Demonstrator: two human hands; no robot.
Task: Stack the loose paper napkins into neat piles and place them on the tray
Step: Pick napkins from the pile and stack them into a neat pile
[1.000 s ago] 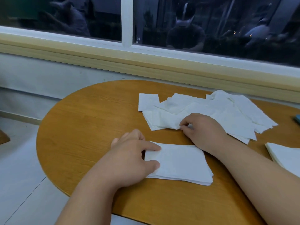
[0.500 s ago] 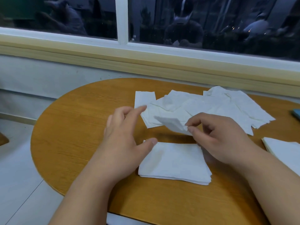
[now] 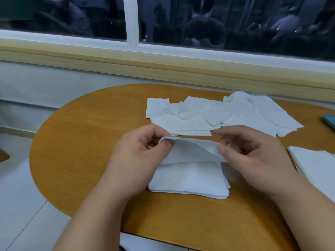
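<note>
Wooden round table (image 3: pixel 81 142) under a dark window (image 3: pixel 72 15) carries loose napkins (image 3: pixel 226 115) upper centre and a neat pile (image 3: pixel 188 180) at centre. Left hand (image 3: pixel 134 160) and right hand (image 3: pixel 257 156) each pinch an end of one napkin (image 3: pixel 192 151) just above that pile.

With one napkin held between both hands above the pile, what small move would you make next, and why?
Probably lower the napkin flat onto the pile, edges lined up. The left hand and right hand each pinch an end, it hangs over the pile, and loose napkins lie behind.
</note>
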